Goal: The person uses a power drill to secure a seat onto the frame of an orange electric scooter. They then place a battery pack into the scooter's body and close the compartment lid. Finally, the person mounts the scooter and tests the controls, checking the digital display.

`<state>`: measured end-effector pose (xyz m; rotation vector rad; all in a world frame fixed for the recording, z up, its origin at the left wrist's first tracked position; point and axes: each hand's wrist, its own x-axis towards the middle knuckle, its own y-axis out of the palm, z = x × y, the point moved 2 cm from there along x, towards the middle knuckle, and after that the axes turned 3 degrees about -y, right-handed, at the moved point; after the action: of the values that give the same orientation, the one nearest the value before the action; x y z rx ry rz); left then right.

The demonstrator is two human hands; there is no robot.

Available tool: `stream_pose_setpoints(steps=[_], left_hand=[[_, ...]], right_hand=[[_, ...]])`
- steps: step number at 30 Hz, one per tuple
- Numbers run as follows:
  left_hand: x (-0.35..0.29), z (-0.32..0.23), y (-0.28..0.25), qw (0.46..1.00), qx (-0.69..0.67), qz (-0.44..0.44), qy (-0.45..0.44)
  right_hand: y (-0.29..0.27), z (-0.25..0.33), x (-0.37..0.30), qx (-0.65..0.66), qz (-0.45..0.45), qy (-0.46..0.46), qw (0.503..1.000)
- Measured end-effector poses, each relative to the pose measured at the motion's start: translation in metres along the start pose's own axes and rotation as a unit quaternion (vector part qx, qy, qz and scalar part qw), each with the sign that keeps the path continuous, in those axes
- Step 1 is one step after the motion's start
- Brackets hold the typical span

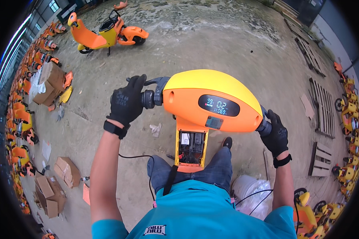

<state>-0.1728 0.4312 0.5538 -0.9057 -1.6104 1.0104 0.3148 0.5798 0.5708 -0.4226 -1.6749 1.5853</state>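
Note:
I straddle an orange and yellow electric scooter, its front housing (211,85) directly ahead of me. A dark oval display (219,105) on it is lit. In a black glove, my left hand (127,99) is wrapped round the left handlebar grip (148,99), with fingers up by the brake lever (151,81). My right hand (275,137), gloved too, closes round the right handlebar grip (264,128); its brake lever is mostly hidden. Below the housing, an uncovered compartment (191,146) shows dark parts and wiring between my legs.
Another orange and yellow scooter (107,34) stands ahead on the left. Cardboard boxes (50,83) lie on the left floor, more (50,195) nearer. Wooden pallets (322,107) line the right side. Rows of scooters (349,115) flank both sides. Plastic-wrapped material (251,193) sits by my right leg.

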Motion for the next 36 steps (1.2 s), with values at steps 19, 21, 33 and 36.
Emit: stream_pose_setpoints(steps=[19,21,33,36], left_hand=[[0.499,0.046,0.168,0.999,-0.021,0.000,0.033],[0.555,0.048,0.200,0.999,-0.030,0.013,0.019],[0.917,0.051,0.325,0.996,-0.004,-0.044,0.078],[0.982,0.064,0.345,0.995,-0.006,0.083,0.054]], right_hand=[[0.114,-0.220,0.409,-0.014,-0.009,0.114,0.993],[0.134,-0.253,0.463,-0.014,0.009,0.123,0.992],[0.218,-0.445,0.752,-0.014,-0.024,0.124,0.992],[0.230,-0.465,0.798,-0.035,-0.039,0.112,0.992]])
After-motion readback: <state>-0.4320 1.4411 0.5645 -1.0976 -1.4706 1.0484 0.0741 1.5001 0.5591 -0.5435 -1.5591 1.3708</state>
